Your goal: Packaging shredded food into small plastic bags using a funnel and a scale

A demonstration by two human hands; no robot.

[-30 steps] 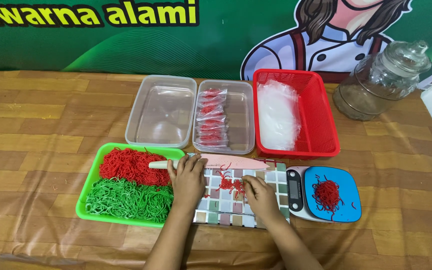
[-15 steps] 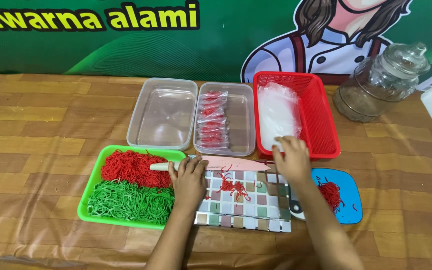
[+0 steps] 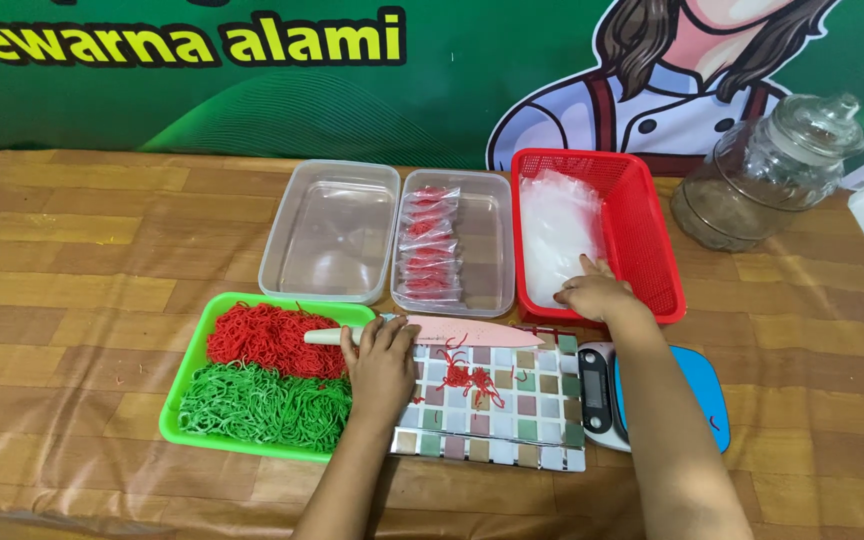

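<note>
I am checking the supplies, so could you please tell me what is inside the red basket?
The red basket holds a stack of clear plastic bags. The right hand reaches into it and covers their near edge.

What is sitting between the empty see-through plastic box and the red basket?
In the head view, a second clear plastic box sits between the empty clear plastic box and red plastic basket, holding small packets of red strands.

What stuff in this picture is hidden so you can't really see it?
- Head view: the right hand reaches into the red basket; whether its fingers pinch a clear bag is hidden by the hand itself.
- The blue scale is mostly covered by the right forearm, so what lies on it cannot be seen.
- The left hand covers part of the knife.
</note>
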